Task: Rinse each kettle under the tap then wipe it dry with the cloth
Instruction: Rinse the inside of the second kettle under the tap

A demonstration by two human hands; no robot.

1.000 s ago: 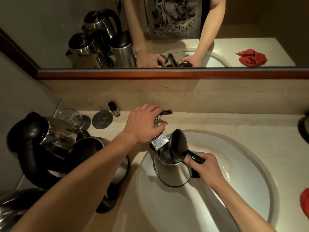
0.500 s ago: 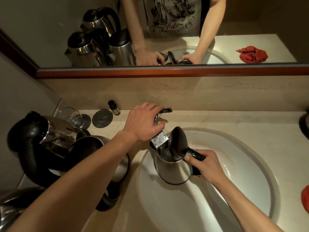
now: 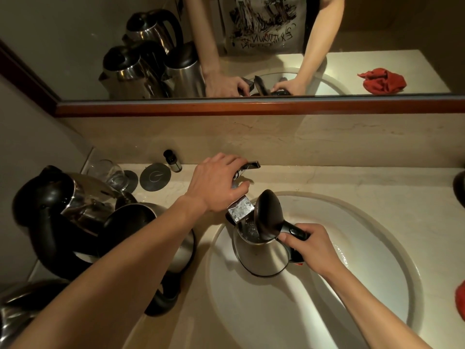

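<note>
A dim bathroom counter (image 3: 352, 187) of pale stone ran under a wood-framed mirror (image 3: 176, 108), its basin (image 3: 377, 285) set in. Over the last second little had changed: the left hand (image 3: 216, 183) stayed curled on the tap (image 3: 240, 210) lever, the right hand (image 3: 312, 248) kept its grip on the handle of the kettle (image 3: 261, 255), held lid-up under the spout, so rinsing was likely still under way. More kettles (image 3: 83, 212) waited at left. Water flow was hard to make out; the red cloth (image 3: 460, 298) was cut off at the edge.

The red cloth (image 3: 460, 299) is cut off by the right edge.
</note>
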